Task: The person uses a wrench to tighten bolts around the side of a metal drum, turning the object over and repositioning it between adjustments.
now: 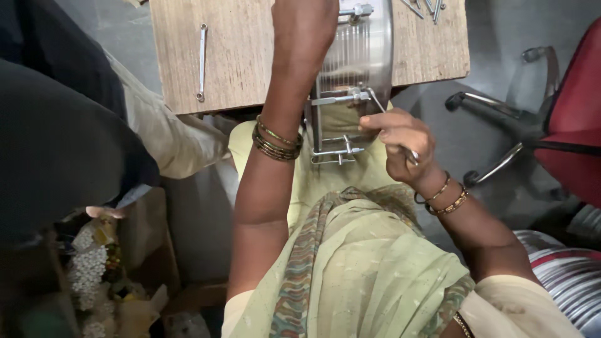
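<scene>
A grey concrete floor is spreading beyond and to the right of the hands, lying in soft, even light. A worn wooden tabletop is sitting just past the hands, with a slim metal spanner lying on it to their left and a few loose bolts resting at its far right edge. Off to the right of the hands a red office chair is standing on chrome legs, while cardboard boxes of white bits are crowding the lower left.
</scene>
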